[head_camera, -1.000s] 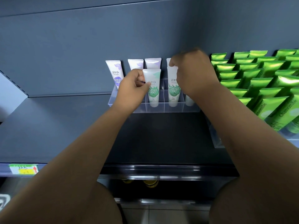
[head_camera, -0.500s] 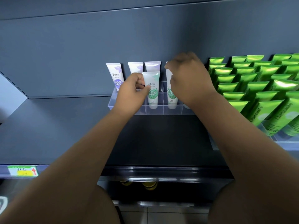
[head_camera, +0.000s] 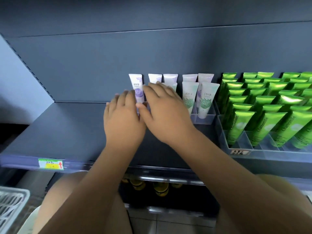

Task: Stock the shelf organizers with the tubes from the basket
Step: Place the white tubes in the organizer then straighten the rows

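A clear shelf organizer (head_camera: 205,117) stands on the dark shelf. It holds several upright white tubes, some with purple labels (head_camera: 137,88) and some with green labels (head_camera: 206,100). My left hand (head_camera: 124,118) and my right hand (head_camera: 166,114) lie side by side in front of its left half, fingers straight and spread, holding nothing. They hide the organizer's left cells. A white basket (head_camera: 11,206) shows at the bottom left corner; its contents cannot be seen.
A second clear organizer (head_camera: 263,153) on the right is packed with several green Chamomile tubes (head_camera: 276,125). A price tag (head_camera: 51,164) sits on the shelf's front rail. Yellow items (head_camera: 160,188) show on the shelf below.
Both hands have let go of the green-labelled tubes and moved left and down, now with fingers spread. The camera has shifted, bringing the basket into view.
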`<state>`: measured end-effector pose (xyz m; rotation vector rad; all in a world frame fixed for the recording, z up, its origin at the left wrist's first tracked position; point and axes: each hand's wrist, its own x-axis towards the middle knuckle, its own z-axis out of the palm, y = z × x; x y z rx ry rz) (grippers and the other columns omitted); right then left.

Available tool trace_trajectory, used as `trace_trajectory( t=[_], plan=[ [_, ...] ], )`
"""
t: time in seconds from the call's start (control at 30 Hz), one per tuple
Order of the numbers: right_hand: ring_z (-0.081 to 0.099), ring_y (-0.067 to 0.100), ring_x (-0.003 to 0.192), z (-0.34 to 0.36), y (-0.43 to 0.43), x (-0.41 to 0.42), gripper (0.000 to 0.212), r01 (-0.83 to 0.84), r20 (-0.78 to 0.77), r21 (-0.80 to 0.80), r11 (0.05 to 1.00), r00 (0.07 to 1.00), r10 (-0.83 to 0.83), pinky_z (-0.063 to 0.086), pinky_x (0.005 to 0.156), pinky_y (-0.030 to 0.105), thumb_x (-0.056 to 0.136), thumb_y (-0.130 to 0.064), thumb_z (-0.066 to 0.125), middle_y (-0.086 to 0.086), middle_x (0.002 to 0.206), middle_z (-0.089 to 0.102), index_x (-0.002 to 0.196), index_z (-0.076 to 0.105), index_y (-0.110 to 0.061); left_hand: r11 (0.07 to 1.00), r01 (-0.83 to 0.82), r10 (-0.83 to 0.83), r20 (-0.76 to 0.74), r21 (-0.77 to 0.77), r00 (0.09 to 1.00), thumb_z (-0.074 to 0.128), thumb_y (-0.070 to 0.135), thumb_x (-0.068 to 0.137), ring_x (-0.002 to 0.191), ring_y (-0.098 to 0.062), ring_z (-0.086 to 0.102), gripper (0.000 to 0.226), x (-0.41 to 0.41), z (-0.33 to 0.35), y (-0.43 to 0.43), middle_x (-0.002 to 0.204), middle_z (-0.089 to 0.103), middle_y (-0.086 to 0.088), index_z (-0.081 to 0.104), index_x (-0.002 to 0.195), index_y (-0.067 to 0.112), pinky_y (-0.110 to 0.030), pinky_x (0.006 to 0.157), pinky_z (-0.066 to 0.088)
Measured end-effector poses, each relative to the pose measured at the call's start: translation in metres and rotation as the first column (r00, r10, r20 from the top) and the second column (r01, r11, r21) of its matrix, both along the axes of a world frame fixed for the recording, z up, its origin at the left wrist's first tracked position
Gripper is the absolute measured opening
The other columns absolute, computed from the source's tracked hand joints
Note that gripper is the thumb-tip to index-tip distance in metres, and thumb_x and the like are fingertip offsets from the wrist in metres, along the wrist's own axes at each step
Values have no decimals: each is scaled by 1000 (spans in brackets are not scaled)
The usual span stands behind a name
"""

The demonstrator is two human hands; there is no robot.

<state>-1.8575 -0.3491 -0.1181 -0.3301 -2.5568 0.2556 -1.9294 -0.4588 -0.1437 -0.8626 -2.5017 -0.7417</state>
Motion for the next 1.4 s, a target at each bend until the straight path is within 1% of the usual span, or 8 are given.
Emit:
trace_trajectory(
  t=[0.13, 0.5, 0.77, 1.0, 1.1, 1.17, 1.27, 1.4],
  plan=[
    [31, 23, 150, 7, -61, 5, 57, -99, 18, -53, 994, 995, 100, 24, 124, 41, 105, -47, 36, 4, 155, 45, 152, 42, -15, 979, -190, 195, 58, -78, 979, 9, 57, 92, 153, -33, 26, 79, 18, 4, -67, 162, 37, -5, 39, 154, 18, -55, 122, 23],
    [40, 29, 143, -22, -251, -2, 60, -452, 28, -49, 891, 891, 453, 35, 115, 44, 100, -49, 33, 8, 145, 53, 144, 48, -11, 715, -682, 697, 75, -152, 713, 36, 56, 103, 150, -34, 29, 67, 77, -31, -312, 159, 41, -11, 35, 154, 13, -59, 119, 27],
    [10, 26, 156, -111, -347, 0, 68, -684, 464, -63, 726, 624, 628, 12, 126, 46, 104, -50, 38, 6, 167, 18, 159, 20, -14, 569, -762, 821, 177, -309, 542, 29, 60, 101, 147, -35, 35, 68, 113, -111, -402, 154, 47, -10, 36, 151, 14, -56, 118, 30],
    [54, 30, 123, -179, -358, -25, 39, -620, 726, -147, 771, 461, 510, 48, 99, 43, 101, -40, 45, 8, 130, 58, 131, 55, -16, 578, -662, 806, 462, -478, 370, 34, 57, 102, 133, -34, 47, 58, 117, -206, -416, 140, 57, -10, 47, 136, 12, -52, 111, 36],
    [61, 30, 99, -201, -363, -43, 30, -590, 775, -176, 788, 411, 480, 50, 73, 37, 101, -29, 46, 6, 105, 61, 125, 60, -18, 619, -593, 753, 603, -516, 262, 33, 57, 102, 134, -34, 46, 60, 109, -247, -412, 143, 55, -9, 46, 140, 13, -51, 111, 38],
    [61, 28, 80, -220, -369, -54, 21, -537, 759, -262, 802, 399, 515, 46, 61, 33, 97, -30, 50, 4, 85, 60, 103, 66, -17, 645, -555, 707, 685, -525, 174, 34, 56, 102, 132, -35, 47, 59, 101, -272, -409, 143, 55, -10, 46, 141, 13, -49, 109, 39],
    [62, 24, 73, -254, -377, -67, 25, -380, 740, -428, 820, 374, 560, 54, 65, 35, 93, -38, 56, 4, 79, 63, 87, 66, -16, 671, -527, 632, 774, -522, 38, 35, 55, 101, 131, -35, 48, 60, 86, -306, -402, 143, 54, -11, 45, 142, 13, -48, 107, 41],
    [64, 28, 81, -314, -380, -92, 21, -228, 781, -437, 870, 385, 492, 56, 71, 36, 96, -30, 57, 5, 92, 67, 105, 68, -14, 673, -543, 516, 845, -503, -142, 40, 59, 98, 129, -35, 51, 63, 58, -348, -391, 141, 55, -13, 48, 140, 14, -46, 106, 42]
  ],
)
